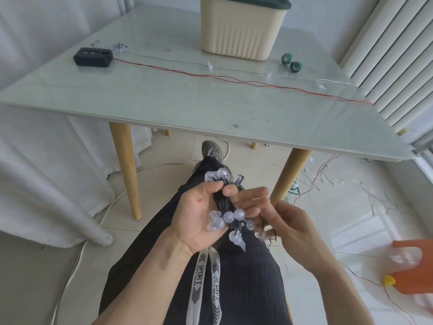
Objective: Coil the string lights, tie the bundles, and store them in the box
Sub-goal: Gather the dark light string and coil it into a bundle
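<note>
Holding the coil over the lap, the left hand curls round its dark wires, thumb on top. The coil's long way runs up and away from the wrist, with clear round bulbs bunched at the near end and more past the fingertips.

Far beyond the grip stands the table, smooth, pale and shiny. At its far side sits the box, cream, ribbed, with rounded corners. A thin red wire runs across the top from a black pack off to the left. Two small green rolls lie right of the box.

The right hand is just beside the coil, on its right, fingers bent and close to the wires. It looks like it pinches something thin there, but blur hides it, so I cannot tell for sure. This is likely the tying step. The right hand is the nearer free one, so it would wrap across the coil's middle, sideways to its long way. The bulbs are hard and slippery, and the wires are bendy, so loops could spring loose.
</note>
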A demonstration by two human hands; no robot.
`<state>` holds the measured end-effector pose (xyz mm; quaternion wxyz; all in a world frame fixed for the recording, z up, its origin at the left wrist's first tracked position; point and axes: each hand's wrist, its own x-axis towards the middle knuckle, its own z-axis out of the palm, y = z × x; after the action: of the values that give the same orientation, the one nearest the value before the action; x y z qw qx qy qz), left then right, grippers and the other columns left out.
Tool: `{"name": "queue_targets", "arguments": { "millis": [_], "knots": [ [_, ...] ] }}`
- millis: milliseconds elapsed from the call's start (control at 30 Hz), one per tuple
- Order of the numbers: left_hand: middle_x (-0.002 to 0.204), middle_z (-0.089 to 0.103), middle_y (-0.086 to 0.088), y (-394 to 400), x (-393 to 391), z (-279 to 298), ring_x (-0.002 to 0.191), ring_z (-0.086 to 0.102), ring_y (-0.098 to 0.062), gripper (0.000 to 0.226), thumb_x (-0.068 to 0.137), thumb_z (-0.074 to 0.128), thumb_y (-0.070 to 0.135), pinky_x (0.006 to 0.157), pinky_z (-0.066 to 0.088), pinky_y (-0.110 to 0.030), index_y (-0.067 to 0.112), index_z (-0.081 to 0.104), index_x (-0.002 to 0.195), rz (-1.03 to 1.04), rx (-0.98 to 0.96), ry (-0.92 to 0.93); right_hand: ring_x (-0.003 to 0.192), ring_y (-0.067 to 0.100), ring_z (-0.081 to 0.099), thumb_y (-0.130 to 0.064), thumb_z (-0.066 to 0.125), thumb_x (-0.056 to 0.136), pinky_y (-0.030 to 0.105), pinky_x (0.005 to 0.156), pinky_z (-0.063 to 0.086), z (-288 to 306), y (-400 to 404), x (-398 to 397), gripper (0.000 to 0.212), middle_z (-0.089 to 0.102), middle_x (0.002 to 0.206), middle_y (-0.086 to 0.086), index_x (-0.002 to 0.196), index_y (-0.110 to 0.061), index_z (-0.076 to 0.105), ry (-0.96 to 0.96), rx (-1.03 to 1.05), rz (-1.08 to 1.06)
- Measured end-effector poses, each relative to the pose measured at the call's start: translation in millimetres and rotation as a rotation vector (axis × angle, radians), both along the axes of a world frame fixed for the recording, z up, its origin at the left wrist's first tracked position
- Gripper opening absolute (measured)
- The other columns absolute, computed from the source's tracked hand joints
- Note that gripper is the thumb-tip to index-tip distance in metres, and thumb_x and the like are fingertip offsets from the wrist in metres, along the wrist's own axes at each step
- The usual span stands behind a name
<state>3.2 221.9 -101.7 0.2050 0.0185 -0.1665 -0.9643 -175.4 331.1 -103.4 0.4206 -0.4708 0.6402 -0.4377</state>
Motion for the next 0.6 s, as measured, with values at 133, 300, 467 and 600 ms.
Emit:
{"name": "queue_targets", "arguments": {
  "millis": [133, 300, 467, 600],
  "knots": [
    [0.141, 0.049, -0.033, -9, 8, 3, 0.129, 0.053, -0.042, 0.023, 0.098, 0.037, 0.021, 0.107, 0.044, -0.046, 0.008, 0.048, 0.083, 0.249, 0.020, -0.088, 0.063, 0.034, 0.068, -0.054, 0.050, 0.098, 0.038, 0.056, 0.055, 0, 7, -10, 0.045, 0.071, 0.076, 0.007, 0.091, -0.013, 0.068, 0.121, 0.189, 0.096],
    [0.112, 0.073, -0.010, -17, 20, 2, 0.058, 0.062, -0.011, 0.035, 0.092, 0.043, 0.015, 0.055, 0.050, -0.019, 0.003, 0.075, 0.097, 0.446, 0.027, -0.261, 0.052, 0.011, 0.044, -0.033, 0.060, 0.097, 0.030, 0.058, 0.039, 4, 15, -13, 0.030, 0.051, 0.054, -0.007, 0.076, -0.013, 0.069, 0.289, 0.138, -0.010],
    [0.114, 0.072, -0.014, -13, 16, 0, 0.080, 0.072, -0.018, 0.042, 0.090, 0.047, 0.014, 0.067, 0.055, -0.022, -0.003, 0.059, 0.126, 0.338, -0.210, -0.373, 0.049, 0.006, 0.042, -0.030, 0.068, 0.092, 0.024, 0.052, 0.038, 26, 16, 11, 0.021, 0.048, 0.051, -0.010, 0.074, -0.020, 0.072, 0.322, 0.212, 0.289],
    [0.121, 0.067, -0.024, -1, 7, -5, 0.103, 0.070, -0.037, 0.044, 0.090, 0.052, 0.003, 0.085, 0.057, -0.034, -0.006, 0.048, 0.133, 0.251, -0.464, -0.432, 0.050, 0.005, 0.038, -0.035, 0.068, 0.092, 0.021, 0.051, 0.032, 49, 16, 14, 0.020, 0.046, 0.051, -0.010, 0.077, -0.024, 0.071, 0.367, 0.182, 0.397]
  ]
}}
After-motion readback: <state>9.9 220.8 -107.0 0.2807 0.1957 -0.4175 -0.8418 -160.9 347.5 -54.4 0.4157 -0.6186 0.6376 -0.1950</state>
